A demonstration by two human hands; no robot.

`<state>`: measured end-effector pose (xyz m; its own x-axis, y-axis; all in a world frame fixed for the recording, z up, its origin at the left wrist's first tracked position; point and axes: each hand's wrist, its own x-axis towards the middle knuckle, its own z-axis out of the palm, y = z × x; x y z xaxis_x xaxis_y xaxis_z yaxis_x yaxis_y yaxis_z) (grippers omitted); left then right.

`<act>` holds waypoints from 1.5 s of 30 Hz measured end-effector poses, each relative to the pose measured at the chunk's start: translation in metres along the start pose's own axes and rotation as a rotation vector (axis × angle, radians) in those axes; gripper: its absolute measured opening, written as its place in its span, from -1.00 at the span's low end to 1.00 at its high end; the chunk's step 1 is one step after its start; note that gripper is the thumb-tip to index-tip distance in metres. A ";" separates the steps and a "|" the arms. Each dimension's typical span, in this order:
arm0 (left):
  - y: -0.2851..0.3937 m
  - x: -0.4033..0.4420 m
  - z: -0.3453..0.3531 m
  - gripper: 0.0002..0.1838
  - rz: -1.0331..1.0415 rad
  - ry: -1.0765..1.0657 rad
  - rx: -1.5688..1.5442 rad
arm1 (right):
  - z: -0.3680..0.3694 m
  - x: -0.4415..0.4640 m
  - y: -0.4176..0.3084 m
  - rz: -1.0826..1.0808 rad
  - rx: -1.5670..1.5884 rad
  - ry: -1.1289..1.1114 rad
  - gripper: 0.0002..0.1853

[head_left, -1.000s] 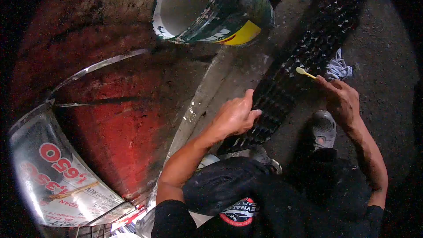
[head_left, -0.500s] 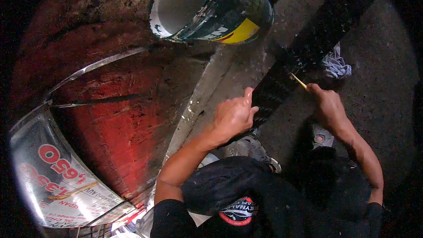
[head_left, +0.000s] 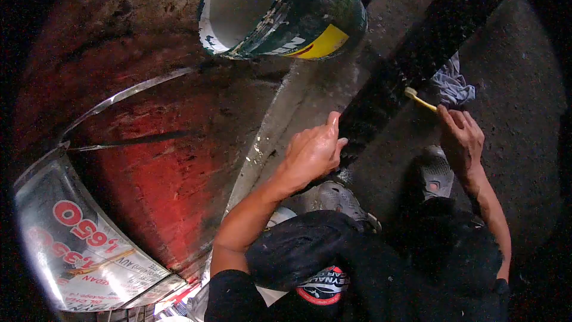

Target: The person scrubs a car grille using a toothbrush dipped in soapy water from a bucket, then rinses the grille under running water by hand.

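Two bare hands met over a long black textured strip (head_left: 387,98) that ran from the centre of the frame to its upper right. The left hand (head_left: 313,150), at centre, was closed on the strip's left edge near its lower end, thumb and forefinger showing. The right hand (head_left: 462,134), right of centre, pinched the handle of a yellow brush (head_left: 424,101), its small head angled up and left at the strip's right edge; whether the bristles touched could not be told.

Just beyond the brush, a crumpled grey cloth (head_left: 456,88) lay on the dark floor (head_left: 512,107) against the strip. Below the hands, one grey perforated shoe (head_left: 338,198) showed at lower centre and another (head_left: 437,174) farther right. A black shirt (head_left: 232,295) bearing a round red-edged emblem (head_left: 325,286) filled the bottom of the frame.

At top centre, a tilted dark green bucket (head_left: 342,6) with a yellow patch displayed its pale inside. A worn red surface (head_left: 164,185) spread across the left, and a glossy sign (head_left: 89,232) printed "1,650" in red stood at lower left.
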<state>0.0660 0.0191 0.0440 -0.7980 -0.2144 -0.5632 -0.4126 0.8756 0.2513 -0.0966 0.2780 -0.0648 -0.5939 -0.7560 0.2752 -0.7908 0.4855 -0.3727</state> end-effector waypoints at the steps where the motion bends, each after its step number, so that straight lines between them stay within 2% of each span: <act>1: -0.001 0.001 0.002 -0.48 0.001 -0.002 0.000 | 0.002 -0.005 0.002 0.010 -0.010 -0.038 -0.56; 8: 0.003 -0.003 0.005 -0.47 -0.003 -0.004 -0.010 | 0.028 -0.004 0.006 -0.038 -0.083 -0.111 -0.50; 10: 0.005 -0.004 0.005 -0.46 -0.006 -0.019 -0.020 | 0.042 -0.009 -0.003 0.056 0.179 -0.244 -0.62; 12: 0.002 -0.005 0.006 -0.46 -0.015 -0.014 0.017 | 0.044 0.002 -0.010 0.417 0.555 -0.477 -0.69; 18: 0.001 -0.005 0.005 -0.47 0.013 0.021 0.052 | 0.020 0.005 -0.004 0.634 0.668 -0.582 -0.81; 19: 0.002 -0.004 0.004 -0.47 0.018 0.018 0.050 | 0.016 0.003 -0.001 0.287 0.445 -0.189 -0.71; 20: 0.003 -0.003 0.003 -0.47 0.027 0.024 0.039 | 0.013 0.008 0.002 0.100 0.106 -0.055 -0.62; 22: 0.003 -0.003 0.001 -0.47 0.031 0.027 0.030 | 0.008 0.010 0.001 -0.026 -0.046 0.019 -0.60; 26: 0.002 -0.003 -0.004 -0.47 0.036 0.043 0.055 | 0.005 -0.006 0.007 0.005 -0.022 0.024 -0.59; 32: 0.000 0.000 0.002 -0.48 0.018 0.026 0.041 | 0.018 -0.016 0.013 0.038 -0.088 -0.163 -0.54; 34: -0.001 -0.001 0.006 -0.48 0.048 0.045 0.031 | 0.024 -0.013 0.007 0.116 0.045 -0.182 -0.53; 35: -0.001 -0.001 0.008 -0.46 0.019 0.017 0.033 | 0.026 -0.015 0.004 0.200 0.180 -0.372 -0.55; 36: -0.001 -0.001 0.008 -0.45 -0.009 -0.008 0.037 | 0.037 -0.014 -0.006 0.173 0.482 -0.207 -0.66; 38: -0.002 -0.003 0.009 -0.44 0.004 0.011 0.026 | 0.036 -0.003 -0.005 0.651 0.621 -0.695 -0.75; 39: -0.002 -0.002 0.010 -0.44 0.020 0.029 0.014 | 0.040 -0.004 0.000 0.655 0.620 -0.689 -0.75; 41: -0.002 0.002 0.009 -0.44 0.007 0.030 0.032 | 0.050 -0.013 0.012 0.845 1.012 -0.832 -0.80; 42: -0.002 0.001 0.010 -0.44 -0.016 0.027 0.049 | 0.045 -0.016 0.013 0.848 1.015 -0.836 -0.80; 44: -0.001 0.000 0.008 -0.45 -0.028 0.000 0.054 | 0.027 -0.016 0.016 0.458 0.552 -0.398 -0.76; 45: 0.000 0.000 0.007 -0.45 -0.038 -0.026 0.053 | 0.022 -0.011 0.017 0.216 0.135 -0.162 -0.70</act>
<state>0.0687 0.0224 0.0382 -0.7702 -0.2370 -0.5922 -0.4178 0.8890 0.1876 -0.1008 0.2850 -0.0936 -0.7063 -0.7070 0.0358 -0.6153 0.5881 -0.5249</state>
